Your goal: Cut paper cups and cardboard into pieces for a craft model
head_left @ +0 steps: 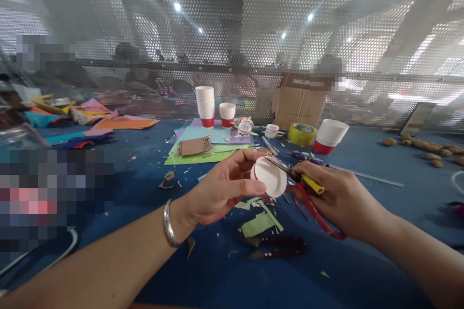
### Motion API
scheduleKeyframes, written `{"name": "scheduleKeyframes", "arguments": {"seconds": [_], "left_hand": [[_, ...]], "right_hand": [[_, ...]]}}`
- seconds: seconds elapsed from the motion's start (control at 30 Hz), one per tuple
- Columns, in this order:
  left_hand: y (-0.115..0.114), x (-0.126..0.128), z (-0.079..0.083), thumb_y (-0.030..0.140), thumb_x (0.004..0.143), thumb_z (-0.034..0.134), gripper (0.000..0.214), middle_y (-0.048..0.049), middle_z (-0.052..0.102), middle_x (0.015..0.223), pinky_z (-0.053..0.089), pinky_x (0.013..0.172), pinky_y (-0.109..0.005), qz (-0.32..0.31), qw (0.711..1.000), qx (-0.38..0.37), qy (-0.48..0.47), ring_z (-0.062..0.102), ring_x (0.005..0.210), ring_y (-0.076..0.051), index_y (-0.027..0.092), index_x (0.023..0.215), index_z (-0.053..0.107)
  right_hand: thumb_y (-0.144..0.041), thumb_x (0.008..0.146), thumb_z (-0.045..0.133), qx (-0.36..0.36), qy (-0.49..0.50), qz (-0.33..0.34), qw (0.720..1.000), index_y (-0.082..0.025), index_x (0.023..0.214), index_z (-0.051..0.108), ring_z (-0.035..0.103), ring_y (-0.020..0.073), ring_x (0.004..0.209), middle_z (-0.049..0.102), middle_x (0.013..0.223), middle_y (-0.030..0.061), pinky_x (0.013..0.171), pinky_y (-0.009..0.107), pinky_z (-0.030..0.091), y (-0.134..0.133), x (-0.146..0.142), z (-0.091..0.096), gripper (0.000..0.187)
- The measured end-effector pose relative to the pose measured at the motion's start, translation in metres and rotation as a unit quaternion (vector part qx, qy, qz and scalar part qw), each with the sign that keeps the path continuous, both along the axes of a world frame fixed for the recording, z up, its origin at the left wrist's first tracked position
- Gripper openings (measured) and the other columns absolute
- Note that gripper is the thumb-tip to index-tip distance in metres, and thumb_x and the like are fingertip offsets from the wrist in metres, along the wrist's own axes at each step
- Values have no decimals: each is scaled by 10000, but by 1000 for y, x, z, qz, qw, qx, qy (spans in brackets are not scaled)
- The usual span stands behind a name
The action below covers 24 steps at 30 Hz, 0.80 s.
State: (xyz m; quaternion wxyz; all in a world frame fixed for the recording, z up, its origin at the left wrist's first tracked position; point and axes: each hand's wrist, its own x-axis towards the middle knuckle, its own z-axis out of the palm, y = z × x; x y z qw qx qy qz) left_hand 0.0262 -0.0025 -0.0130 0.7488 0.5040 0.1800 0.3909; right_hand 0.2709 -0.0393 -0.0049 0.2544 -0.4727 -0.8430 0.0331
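Scissors at the edge of a small white cup

At the far left of the blue worktop (pixel 217 280) lies folded bright paper (pixel 90 116). Next come a tall stack of cups (pixel 205 106) and, in front of it, a bit of brown cardboard (pixel 195 146). Then comes the left hand (pixel 232 183) (it has a shiny band (pixel 169 224) on the wrist). Its grip is closed on a short white cup (pixel 273 178), thumb in front. The cup is held up over the worktop, tilted, with its round white side facing the person. Below it lie green paper scraps (pixel 258 225) and dark snips (pixel 286 240).

On the right, the right hand (pixel 335 193) has its grip wrapped around the handles of the scissors (pixel 311 184). A blade lies over the cup's edge, but I cannot tell if it is biting. The step in hand looks like trimming that edge. The next move seems to call for a still left hand, small snips, and fingertips kept away from the blades.

Farther right are yellow tape (pixel 299 136) and brown lumps (pixel 420 145).
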Motion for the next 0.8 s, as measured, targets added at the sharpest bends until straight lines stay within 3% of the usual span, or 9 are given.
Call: {"name": "scheduleKeyframes", "arguments": {"seconds": [0.2,0.33,0.53,0.8], "left_hand": [[-2,1,3,103,739,818,418,-36,682,954,573,681,-238,-13,999,-29,-22,667,790,-136,187,1121,671],[-2,3,-1,118,761,813,406,-46,690,1008,604,783,-301,-1,999,-42,-33,697,855,-161,190,1121,640],[1,2,-4,139,786,807,306,-43,700,985,605,804,-318,1,998,-47,-34,708,857,-162,189,1011,605],[4,-1,-4,168,845,763,222,-19,694,921,608,776,-283,-36,996,-47,-64,718,812,-144,198,1019,628]], "right_hand": [[-366,960,493,8,5,-2,1000,-235,1119,631,723,262,723,773,937,95,623,353,529,2,3,-4,248],[-457,984,476,8,-15,-2,1000,-220,1076,631,705,252,650,763,829,85,562,340,497,3,3,-2,298],[-522,989,461,-2,-34,-22,999,-237,996,635,658,232,572,727,736,61,517,326,442,3,4,-2,333],[-468,998,471,61,-33,3,998,-225,957,619,629,208,499,708,665,51,473,304,432,3,3,-1,288]]}}
